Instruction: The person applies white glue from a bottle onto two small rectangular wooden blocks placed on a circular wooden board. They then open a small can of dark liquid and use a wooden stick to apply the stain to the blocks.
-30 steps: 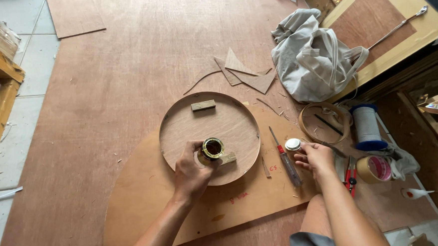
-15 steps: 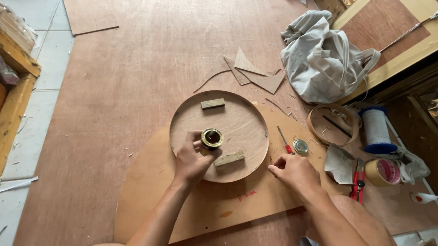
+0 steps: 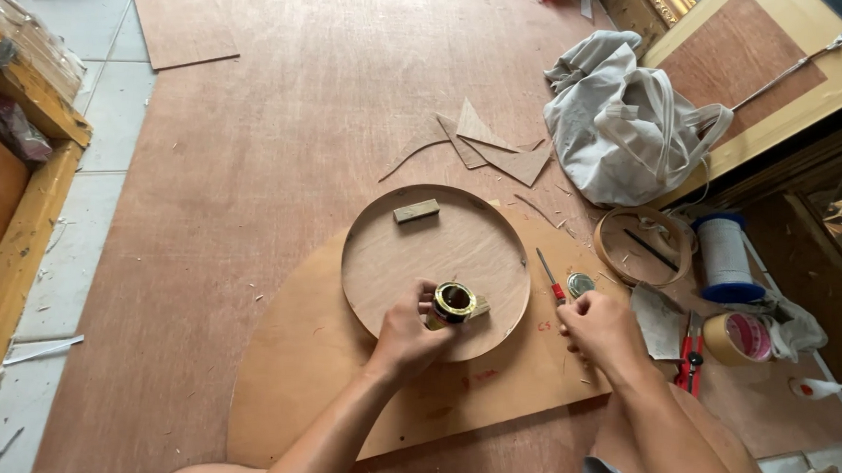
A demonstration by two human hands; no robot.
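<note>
While seen from the head view, the left hand (image 3: 406, 337) grips a small open tin (image 3: 454, 302) with a gold rim, fingers wrapped round its side, over the near edge of the round plywood tray (image 3: 410, 255). A small wood block (image 3: 416, 210) lies at the tray's far side. Right hand (image 3: 601, 327) rests curled on the board; whether it holds anything cannot be told. Red-handled screwdriver (image 3: 548, 278) and tin lid (image 3: 580, 284) lie just beyond it.
</note>
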